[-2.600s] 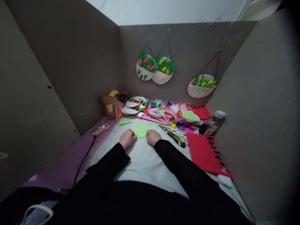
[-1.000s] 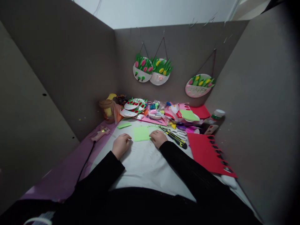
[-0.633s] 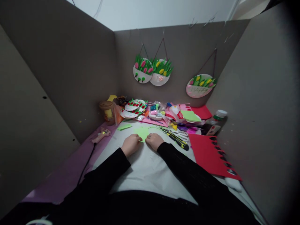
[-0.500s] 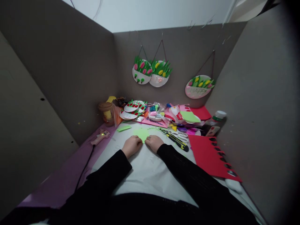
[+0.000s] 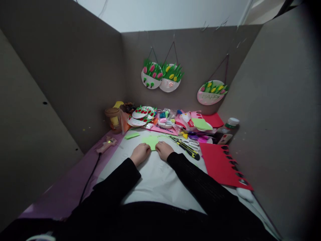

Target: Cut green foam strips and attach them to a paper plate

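Note:
A light green sheet of paper (image 5: 149,140) lies on the white-covered table between my hands. My left hand (image 5: 141,153) has its fingers curled at the paper's near left edge. At the near right edge, my right hand (image 5: 163,150) closes its fingers on the same paper. The fingertips are partly hidden behind the knuckles. To the left, just beyond my left hand, rests a smaller folded green paper piece (image 5: 131,136). A yellow-and-black cutter (image 5: 189,150) and white-handled scissors (image 5: 192,144) lie to the right of my right hand.
A pink glue gun (image 5: 107,144) with a black cord sits on the left. Red paper (image 5: 220,164) with cut-out holes lies at the right. Decorated paper plates (image 5: 140,116), craft supplies and a lidded bottle (image 5: 232,124) stand at the back. Grey panels (image 5: 100,67) enclose the table.
The view has shifted slightly. Both hands stay at the green paper's near edge, and slightly more of the paper shows between them.

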Available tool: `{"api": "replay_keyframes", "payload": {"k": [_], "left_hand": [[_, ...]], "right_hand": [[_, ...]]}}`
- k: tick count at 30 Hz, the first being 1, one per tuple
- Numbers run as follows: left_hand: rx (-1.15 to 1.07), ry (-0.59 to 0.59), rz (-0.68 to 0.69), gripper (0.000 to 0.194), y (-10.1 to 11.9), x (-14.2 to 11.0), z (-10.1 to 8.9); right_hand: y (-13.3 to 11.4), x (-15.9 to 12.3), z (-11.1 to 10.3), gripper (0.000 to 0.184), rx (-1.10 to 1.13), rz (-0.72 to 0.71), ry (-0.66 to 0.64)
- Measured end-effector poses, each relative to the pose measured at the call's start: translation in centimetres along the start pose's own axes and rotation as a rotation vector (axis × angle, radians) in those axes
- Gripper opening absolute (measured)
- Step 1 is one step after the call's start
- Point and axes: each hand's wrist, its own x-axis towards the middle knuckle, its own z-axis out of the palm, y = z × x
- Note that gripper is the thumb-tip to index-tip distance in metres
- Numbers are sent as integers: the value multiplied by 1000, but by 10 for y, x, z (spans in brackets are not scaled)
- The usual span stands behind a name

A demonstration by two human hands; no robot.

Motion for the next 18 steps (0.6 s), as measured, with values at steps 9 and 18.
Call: {"api": "replay_keyframes", "payload": {"k": [9,18], "left_hand": [[31,-43,-86,27,-1,1,-2],[75,-75,-262,24,-7,-3,-6]], "right_hand": [[3,2,5,20,60,113,-39],[7,3,8,17,126,171,-1]]}}
